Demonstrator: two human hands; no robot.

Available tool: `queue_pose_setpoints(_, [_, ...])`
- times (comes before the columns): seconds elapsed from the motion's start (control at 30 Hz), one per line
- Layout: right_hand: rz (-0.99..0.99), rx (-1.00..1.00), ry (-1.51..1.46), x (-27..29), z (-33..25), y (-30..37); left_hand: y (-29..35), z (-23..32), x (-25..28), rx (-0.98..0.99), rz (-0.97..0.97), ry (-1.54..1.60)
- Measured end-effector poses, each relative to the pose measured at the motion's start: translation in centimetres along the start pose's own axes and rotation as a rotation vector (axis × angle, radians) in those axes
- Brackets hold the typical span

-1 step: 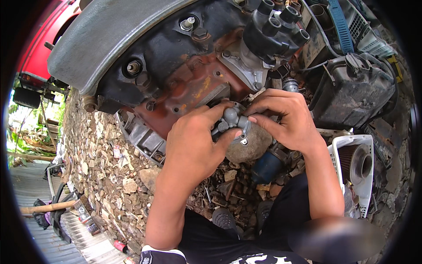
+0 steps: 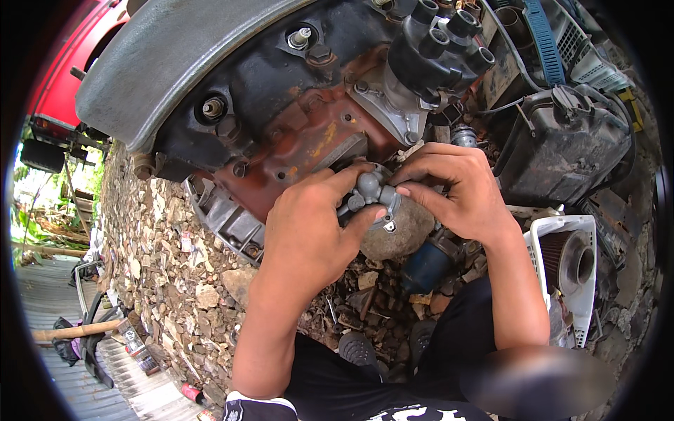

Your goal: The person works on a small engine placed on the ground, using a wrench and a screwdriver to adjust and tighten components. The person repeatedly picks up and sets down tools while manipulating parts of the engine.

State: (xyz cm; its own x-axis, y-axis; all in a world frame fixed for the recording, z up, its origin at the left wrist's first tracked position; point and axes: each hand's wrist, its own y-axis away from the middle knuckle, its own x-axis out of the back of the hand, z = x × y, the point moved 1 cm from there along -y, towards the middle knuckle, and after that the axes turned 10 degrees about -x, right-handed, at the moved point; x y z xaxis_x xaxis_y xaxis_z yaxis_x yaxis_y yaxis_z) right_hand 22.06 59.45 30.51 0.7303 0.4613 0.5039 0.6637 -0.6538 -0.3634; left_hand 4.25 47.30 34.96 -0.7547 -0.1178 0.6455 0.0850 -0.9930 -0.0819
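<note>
Both hands hold a small grey metal fuel pump (image 2: 370, 186) with rounded ports, close against the side of a rust-red and black engine (image 2: 302, 133). My left hand (image 2: 309, 217) is closed round its left side, the thumb lying across the lower edge. From the right, my right hand (image 2: 453, 186) pinches the pump's edge between thumb and bent fingers; those fingertips are partly hidden. A large rounded stone (image 2: 397, 235) sits just below the pump. The pump's underside is out of sight.
Above my right hand stands a black distributor cap (image 2: 439, 52). Spark plugs (image 2: 300, 36) rise from the engine. On the right are a black plastic housing (image 2: 562, 140) and a white basket (image 2: 595, 259) holding a round filter (image 2: 565, 259). A blue oil filter (image 2: 425, 268) and a wrench (image 2: 332, 310) lie on stony ground.
</note>
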Motion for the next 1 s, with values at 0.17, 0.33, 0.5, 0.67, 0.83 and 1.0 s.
queue_pose_setpoints(0.17, [-0.063, -0.144, 0.020, 0.3, -0.3, -0.2, 0.0, -0.3, 0.0, -0.016, 0.007, 0.019])
queue_pose_setpoints(0.33, [-0.034, -0.017, -0.130, -0.4, 1.0, -0.1, 0.0, -0.2, 0.1, -0.027, 0.000, 0.006])
queue_pose_setpoints(0.5, [-0.042, 0.061, -0.070, -0.3, 1.5, -0.3, 0.0, -0.4, 0.1, -0.053, 0.023, -0.033])
queue_pose_setpoints(0.67, [-0.095, -0.092, -0.025, 0.3, 0.5, -0.3, 0.0, -0.5, 0.4, -0.170, 0.047, -0.215])
queue_pose_setpoints(0.83, [-0.036, -0.013, -0.127, -0.3, 0.5, 0.1, 0.0, -0.4, 0.3, -0.093, 0.036, -0.145])
queue_pose_setpoints(1.0, [-0.033, -0.045, -0.083, -0.3, 0.5, -0.1, 0.1, -0.5, 0.5, -0.146, 0.054, -0.182])
